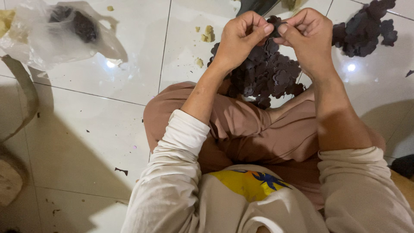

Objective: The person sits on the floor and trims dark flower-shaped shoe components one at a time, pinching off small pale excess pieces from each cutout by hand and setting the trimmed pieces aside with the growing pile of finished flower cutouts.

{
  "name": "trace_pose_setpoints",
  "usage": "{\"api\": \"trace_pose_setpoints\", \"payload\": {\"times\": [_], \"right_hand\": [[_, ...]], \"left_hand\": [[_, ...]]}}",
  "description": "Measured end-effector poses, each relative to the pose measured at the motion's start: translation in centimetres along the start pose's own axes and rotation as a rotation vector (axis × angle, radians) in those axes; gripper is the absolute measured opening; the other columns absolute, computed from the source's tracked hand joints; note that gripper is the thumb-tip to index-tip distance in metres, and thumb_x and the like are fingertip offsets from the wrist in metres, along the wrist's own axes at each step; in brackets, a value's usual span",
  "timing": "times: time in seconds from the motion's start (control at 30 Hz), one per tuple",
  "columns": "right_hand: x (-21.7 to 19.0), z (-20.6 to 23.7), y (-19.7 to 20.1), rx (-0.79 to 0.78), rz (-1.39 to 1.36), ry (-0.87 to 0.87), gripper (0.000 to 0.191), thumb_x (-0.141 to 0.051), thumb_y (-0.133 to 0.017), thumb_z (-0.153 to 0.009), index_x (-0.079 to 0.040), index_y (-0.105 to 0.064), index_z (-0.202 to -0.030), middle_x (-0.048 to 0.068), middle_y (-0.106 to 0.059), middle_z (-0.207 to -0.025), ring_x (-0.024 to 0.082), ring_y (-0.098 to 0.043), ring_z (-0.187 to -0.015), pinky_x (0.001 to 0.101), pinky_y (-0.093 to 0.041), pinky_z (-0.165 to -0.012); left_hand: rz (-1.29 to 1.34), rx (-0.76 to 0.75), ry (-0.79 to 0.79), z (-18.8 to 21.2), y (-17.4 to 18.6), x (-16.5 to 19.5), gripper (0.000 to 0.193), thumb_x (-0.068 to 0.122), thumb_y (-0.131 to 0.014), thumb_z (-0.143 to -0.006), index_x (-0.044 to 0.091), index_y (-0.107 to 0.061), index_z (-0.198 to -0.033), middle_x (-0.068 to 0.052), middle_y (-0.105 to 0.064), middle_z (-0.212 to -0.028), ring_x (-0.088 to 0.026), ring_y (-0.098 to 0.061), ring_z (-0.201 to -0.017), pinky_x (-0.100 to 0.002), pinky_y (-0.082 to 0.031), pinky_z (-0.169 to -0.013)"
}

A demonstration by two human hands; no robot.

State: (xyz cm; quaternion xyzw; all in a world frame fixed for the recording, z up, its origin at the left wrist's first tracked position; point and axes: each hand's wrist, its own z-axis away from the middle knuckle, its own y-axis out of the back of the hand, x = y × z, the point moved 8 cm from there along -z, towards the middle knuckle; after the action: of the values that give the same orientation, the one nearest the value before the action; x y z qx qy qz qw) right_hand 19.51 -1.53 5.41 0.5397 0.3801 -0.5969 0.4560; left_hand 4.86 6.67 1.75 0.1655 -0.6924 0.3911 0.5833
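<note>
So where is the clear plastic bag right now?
In the head view the clear plastic bag lies on the white tiled floor at the top left, well to the left of the left hand, with dark pieces inside.

Pile of cutouts on floor just beyond the knees, under both hands. Second pile further right. Plastic bag far left. Crumbs between bag and pile.

We see a dim, warm picture lit from overhead: two small glare spots shine on the glossy floor, our body throws a broad soft shadow leftward, and the edges look slightly stretched and soft.
</note>
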Motion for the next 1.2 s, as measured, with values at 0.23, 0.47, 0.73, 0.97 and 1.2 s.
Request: {"api": "trace_pose_setpoints", "payload": {"times": [0.23, 0.47, 0.73, 0.97, 1.2], "right_hand": [[0.0, -0.3, 0.6, 0.014, 0.063, 0.016, 0.009, 0.007, -0.067, -0.109, 0.001, -0.062, -0.104, 0.008, -0.071, -0.098, 0.012, -0.073, -0.086, 0.0280, -0.067, -0.081], [0.3, -0.3, 1.7, 0.025, 0.064, 0.037, 0.012, 0.009, -0.070, -0.108, 0.002, -0.061, -0.102, 0.009, -0.070, -0.098, 0.012, -0.072, -0.087, 0.0296, -0.068, -0.083], [0.2, -0.5, 3.6, 0.069, 0.334, 0.140, 0.010, 0.013, -0.066, -0.102, 0.004, -0.063, -0.104, 0.011, -0.071, -0.101, 0.015, -0.074, -0.093, 0.0301, -0.067, -0.084], [-2.2, -0.3, 7.2, 0.185, 0.246, -0.047, 0.020, 0.002, -0.068, -0.098, 0.000, -0.065, -0.118, 0.010, -0.070, -0.098, 0.013, -0.070, -0.087, 0.0257, -0.061, -0.080], [1.7, 0.4, 1.8, -0.277, 0.235, -0.358, 0.028, -0.005, -0.069, -0.096, 0.003, -0.067, -0.122, 0.011, -0.073, -0.101, 0.013, -0.071, -0.088, 0.0240, -0.059, -0.081]], "left_hand": [[-0.024, 0.019, 0.004, 0.0, 0.1, -0.4, 0.020, 0.021, -0.072, -0.100, 0.002, -0.067, -0.097, 0.002, -0.067, -0.080, -0.006, -0.061, -0.072, -0.023, -0.053, -0.066], [-0.078, 0.028, 0.000, 0.1, 0.3, -0.4, 0.018, 0.019, -0.073, -0.100, 0.002, -0.067, -0.096, 0.002, -0.067, -0.080, -0.005, -0.062, -0.073, -0.023, -0.057, -0.068], [-0.164, 0.052, 0.082, -0.1, 0.8, -1.4, 0.019, 0.019, -0.074, -0.097, 0.002, -0.067, -0.092, 0.001, -0.068, -0.074, -0.007, -0.063, -0.066, -0.024, -0.054, -0.062], [-0.107, 0.044, -0.033, -0.6, 3.3, -0.1, 0.017, 0.021, -0.071, -0.100, 0.004, -0.069, -0.097, 0.000, -0.070, -0.085, -0.008, -0.067, -0.074, -0.025, -0.061, -0.070], [-0.231, -0.103, 0.032, 0.6, -0.9, -2.0, 0.016, 0.018, -0.078, -0.099, 0.003, -0.072, -0.099, 0.000, -0.069, -0.083, -0.008, -0.059, -0.074, -0.024, -0.051, -0.067]]}}
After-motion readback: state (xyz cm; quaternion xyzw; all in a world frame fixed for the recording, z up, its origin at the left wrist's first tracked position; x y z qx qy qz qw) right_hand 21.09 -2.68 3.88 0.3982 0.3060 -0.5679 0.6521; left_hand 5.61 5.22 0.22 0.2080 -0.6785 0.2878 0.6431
